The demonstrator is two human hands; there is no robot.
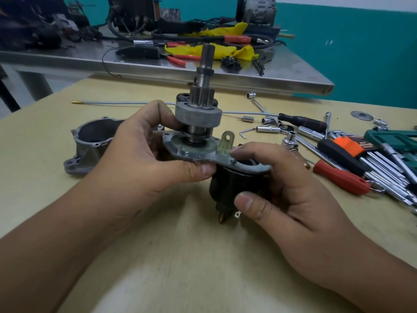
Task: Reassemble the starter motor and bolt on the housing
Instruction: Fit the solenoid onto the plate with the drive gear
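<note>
Fingers of our left hand point(144, 154) pinch the starter motor point(203, 141) plate while our right hand point(282, 188) grips its black solenoid above the table; loosening could drop it, with the housing point(90, 145) waiting left

The starter motor point(198, 141) stands upright above the near table point(158, 256), shaft up, the left hand point(144, 152) on its left and the right hand point(282, 184) on its right. The housing point(90, 145) lies on the table behind the left hand. Sockets and wrenches point(352, 150) spread to the right (some overlapping). A second table point(248, 73) stands behind.
</note>
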